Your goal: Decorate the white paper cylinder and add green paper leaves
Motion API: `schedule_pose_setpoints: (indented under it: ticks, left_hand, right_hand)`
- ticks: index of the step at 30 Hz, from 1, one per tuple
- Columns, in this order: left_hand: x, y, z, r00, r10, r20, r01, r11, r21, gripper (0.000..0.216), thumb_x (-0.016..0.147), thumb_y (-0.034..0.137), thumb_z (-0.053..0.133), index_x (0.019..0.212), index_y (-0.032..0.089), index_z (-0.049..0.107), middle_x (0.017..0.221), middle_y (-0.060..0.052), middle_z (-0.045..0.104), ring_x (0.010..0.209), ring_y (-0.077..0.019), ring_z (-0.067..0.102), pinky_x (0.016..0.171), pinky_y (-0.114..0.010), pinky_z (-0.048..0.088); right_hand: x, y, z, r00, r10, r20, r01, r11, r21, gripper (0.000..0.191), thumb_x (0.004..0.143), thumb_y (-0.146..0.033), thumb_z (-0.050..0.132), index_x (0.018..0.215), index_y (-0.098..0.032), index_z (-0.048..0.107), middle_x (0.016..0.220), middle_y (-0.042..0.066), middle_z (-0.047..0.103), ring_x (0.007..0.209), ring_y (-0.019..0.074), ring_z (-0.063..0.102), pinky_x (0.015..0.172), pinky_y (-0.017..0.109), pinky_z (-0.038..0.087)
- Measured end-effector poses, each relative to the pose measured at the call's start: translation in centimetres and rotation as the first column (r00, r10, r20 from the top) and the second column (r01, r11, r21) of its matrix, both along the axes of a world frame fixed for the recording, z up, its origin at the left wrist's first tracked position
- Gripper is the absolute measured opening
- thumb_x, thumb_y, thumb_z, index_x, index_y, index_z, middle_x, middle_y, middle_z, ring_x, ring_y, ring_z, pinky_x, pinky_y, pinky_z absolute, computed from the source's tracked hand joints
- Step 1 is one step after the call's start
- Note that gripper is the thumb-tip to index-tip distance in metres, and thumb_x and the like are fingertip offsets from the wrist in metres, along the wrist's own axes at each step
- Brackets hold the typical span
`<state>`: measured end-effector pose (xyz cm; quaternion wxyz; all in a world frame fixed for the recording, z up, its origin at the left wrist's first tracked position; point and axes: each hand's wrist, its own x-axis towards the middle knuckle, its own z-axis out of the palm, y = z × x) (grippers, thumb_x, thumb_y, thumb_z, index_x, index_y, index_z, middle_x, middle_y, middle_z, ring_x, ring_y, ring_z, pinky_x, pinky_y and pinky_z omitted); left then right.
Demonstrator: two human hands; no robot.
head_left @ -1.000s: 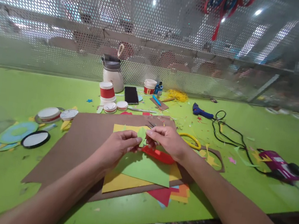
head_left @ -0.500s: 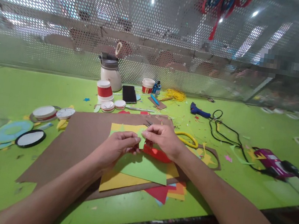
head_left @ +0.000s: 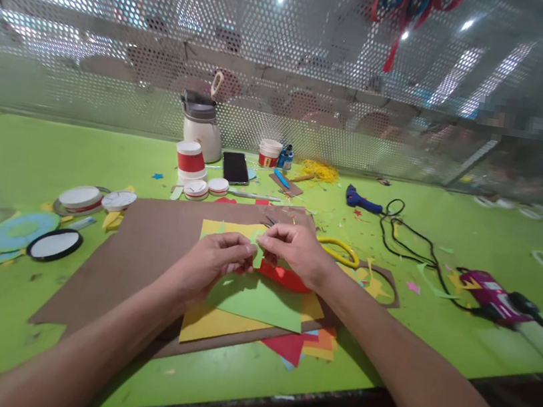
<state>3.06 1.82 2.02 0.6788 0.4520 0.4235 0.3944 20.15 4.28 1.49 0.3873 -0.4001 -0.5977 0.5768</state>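
Note:
Between my two hands is a small piece of light green paper [head_left: 259, 255]. My left hand [head_left: 223, 257] pinches its left side, thumb against fingers. On the other side, the fingertips of my right hand [head_left: 293, 247] pinch it near the top. Below lie a green paper sheet [head_left: 257, 302] and a yellow paper sheet [head_left: 213, 330], stacked on brown cardboard [head_left: 145, 240]. Scissors with a red handle [head_left: 286, 277] and a yellow handle [head_left: 340, 251] lie partly under my right hand, which hides their middle.
A glue gun [head_left: 363, 200] with a black cord lies to the right, near a purple power strip [head_left: 491, 295]. At the back stand a kettle [head_left: 203, 130], a red-and-white tub [head_left: 190, 162] and a phone [head_left: 236, 168]. Round lids [head_left: 80, 198] and a blue paper ring [head_left: 19, 232] lie left.
Both hands hold the green paper piece in nearly the same place, with only slight finger movement. The whole view has shifted a little.

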Motion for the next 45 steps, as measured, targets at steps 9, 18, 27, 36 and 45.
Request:
schedule_pose_setpoints:
  ticks: [9, 18, 27, 36, 45]
  left_hand:
    - [0.1, 0.2, 0.0, 0.995, 0.023, -0.093, -0.02, 0.999, 0.039, 0.019, 0.062, 0.028, 0.078, 0.06, 0.014, 0.064, 0.056, 0.0, 0.059, 0.056, -0.0106, 0.048, 0.057, -0.024, 0.035]
    - [-0.5, 0.6, 0.2, 0.984, 0.178, 0.028, -0.179, 0.984, 0.013, 0.023, 0.061, 0.027, 0.08, 0.06, 0.013, 0.062, 0.058, 0.002, 0.058, 0.06, -0.0103, 0.052, 0.062, -0.024, 0.038]
    - [-0.6, 0.4, 0.3, 0.978, 0.185, 0.099, -0.184, 0.983, -0.02, 0.016, 0.068, 0.024, 0.075, 0.069, 0.014, 0.063, 0.061, 0.001, 0.061, 0.063, -0.011, 0.056, 0.064, -0.023, 0.042]
    - [-0.4, 0.3, 0.2, 0.996, 0.072, -0.046, -0.066, 0.99, 0.127, 0.019, 0.071, 0.031, 0.071, 0.067, 0.015, 0.062, 0.059, -0.001, 0.065, 0.058, -0.0128, 0.058, 0.061, -0.025, 0.044]
    - [0.3, -0.5, 0.1, 0.977, -0.044, -0.21, 0.083, 0.98, 0.18, 0.015, 0.071, 0.031, 0.069, 0.069, 0.016, 0.065, 0.057, -0.003, 0.068, 0.052, -0.0133, 0.056, 0.057, -0.027, 0.044]
  right_hand:
    - [-0.3, -0.3, 0.2, 1.0, -0.006, -0.014, 0.006, 1.0, -0.019, 0.039, 0.069, -0.051, 0.071, 0.063, -0.015, 0.059, 0.053, -0.002, 0.057, 0.048, 0.0086, 0.05, 0.05, 0.023, 0.039]
    - [-0.6, -1.0, -0.2, 0.997, 0.069, 0.035, -0.065, 0.993, -0.097, 0.04, 0.075, -0.052, 0.065, 0.069, -0.013, 0.063, 0.06, 0.001, 0.06, 0.054, 0.0107, 0.053, 0.053, 0.024, 0.042]
    - [-1.0, -1.5, 0.0, 0.996, 0.063, 0.07, -0.056, 0.994, -0.094, 0.018, 0.073, -0.031, 0.064, 0.067, -0.015, 0.061, 0.059, -0.001, 0.058, 0.05, 0.0092, 0.047, 0.051, 0.024, 0.038]
    - [0.2, -0.9, 1.0, 0.995, -0.099, 0.028, 0.098, 0.995, 0.034, 0.03, 0.076, -0.042, 0.064, 0.066, -0.014, 0.066, 0.06, 0.001, 0.059, 0.057, 0.0122, 0.052, 0.056, 0.026, 0.041]
    - [0.4, -1.1, 0.6, 0.975, -0.101, 0.195, 0.066, 0.981, 0.18, 0.022, 0.073, -0.037, 0.07, 0.073, -0.015, 0.068, 0.061, 0.0, 0.059, 0.057, 0.0125, 0.05, 0.056, 0.027, 0.04]
